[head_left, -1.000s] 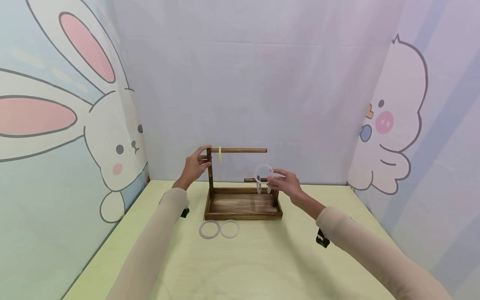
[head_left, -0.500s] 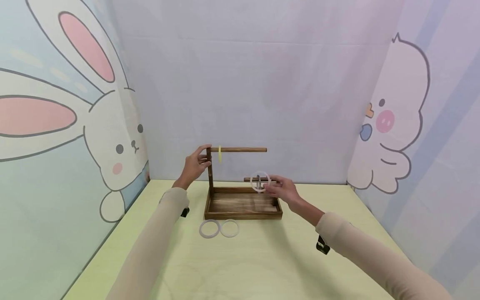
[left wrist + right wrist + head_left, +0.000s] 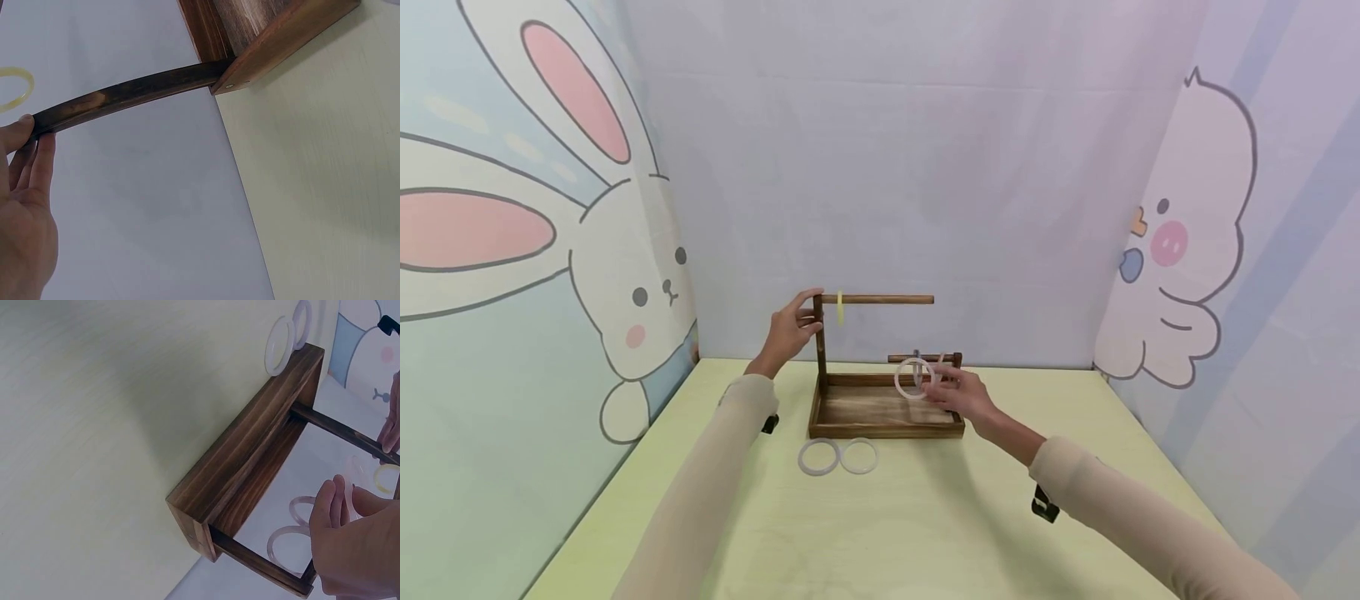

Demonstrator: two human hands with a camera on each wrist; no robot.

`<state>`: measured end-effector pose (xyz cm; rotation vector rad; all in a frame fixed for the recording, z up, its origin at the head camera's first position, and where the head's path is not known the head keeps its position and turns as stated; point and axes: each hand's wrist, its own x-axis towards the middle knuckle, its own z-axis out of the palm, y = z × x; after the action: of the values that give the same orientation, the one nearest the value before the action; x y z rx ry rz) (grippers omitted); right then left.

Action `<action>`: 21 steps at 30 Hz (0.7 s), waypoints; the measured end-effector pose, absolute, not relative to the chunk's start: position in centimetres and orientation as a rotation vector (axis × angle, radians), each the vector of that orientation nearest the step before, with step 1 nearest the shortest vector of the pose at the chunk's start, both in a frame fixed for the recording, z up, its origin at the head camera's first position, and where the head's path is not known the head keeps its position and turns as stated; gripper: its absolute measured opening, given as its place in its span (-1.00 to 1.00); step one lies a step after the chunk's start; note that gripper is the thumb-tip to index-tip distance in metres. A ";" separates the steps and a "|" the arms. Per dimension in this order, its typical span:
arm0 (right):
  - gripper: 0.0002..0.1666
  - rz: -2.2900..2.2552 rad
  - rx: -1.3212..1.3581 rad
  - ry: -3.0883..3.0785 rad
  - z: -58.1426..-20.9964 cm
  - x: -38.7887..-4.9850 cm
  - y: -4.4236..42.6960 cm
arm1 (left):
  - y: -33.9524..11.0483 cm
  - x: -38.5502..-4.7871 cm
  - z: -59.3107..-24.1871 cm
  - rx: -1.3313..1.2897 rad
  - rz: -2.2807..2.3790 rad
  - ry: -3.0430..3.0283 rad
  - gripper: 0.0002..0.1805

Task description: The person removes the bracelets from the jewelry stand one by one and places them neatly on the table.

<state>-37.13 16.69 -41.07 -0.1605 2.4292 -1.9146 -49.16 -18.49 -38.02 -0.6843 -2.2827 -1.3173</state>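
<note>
A dark wooden jewelry stand (image 3: pixel 886 432) has a tray base, a long upper bar and a shorter lower bar. My left hand (image 3: pixel 787 337) grips the top of its left post, thumb and fingers on opposite sides in the left wrist view. Close to it, a yellow bangle (image 3: pixel 840 311) hangs from the upper bar. My right hand (image 3: pixel 961 393) pinches a whitish translucent bangle (image 3: pixel 897 380) in front of the lower bar (image 3: pixel 897 359). Two pale bangles hang on that bar, partly hidden in the head view; the right wrist view shows one bangle (image 3: pixel 270 550) more plainly.
On the pale yellow table (image 3: pixel 865 533), a lavender bangle (image 3: pixel 818 474) and a white bangle (image 3: pixel 860 472) lie side by side before the tray. A grey cloth backdrop (image 3: pixel 895 183) rises behind the stand, with cartoon-printed panels on both sides.
My right hand has moved slightly left and down with the whitish bangle, from in front of the lower bar's right part to just below the bar. The left hand stays on the post.
</note>
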 end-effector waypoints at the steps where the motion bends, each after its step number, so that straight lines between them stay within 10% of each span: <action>1: -0.34 -1.913 -0.165 2.421 -41.2 -37.0 16.6 | -18.5 -49.1 -38.0 -0.686 -1.319 -2.282 -0.21; 21: -0.44 -1.924 -0.190 2.318 -43.8 -35.3 16.0 | -18.5 -49.1 -38.0 -0.694 -1.310 -2.279 -0.22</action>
<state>-35.28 16.02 -43.82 -0.1898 2.3179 -1.9242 -49.06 -18.53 -38.04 -0.6940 -2.2792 -1.3099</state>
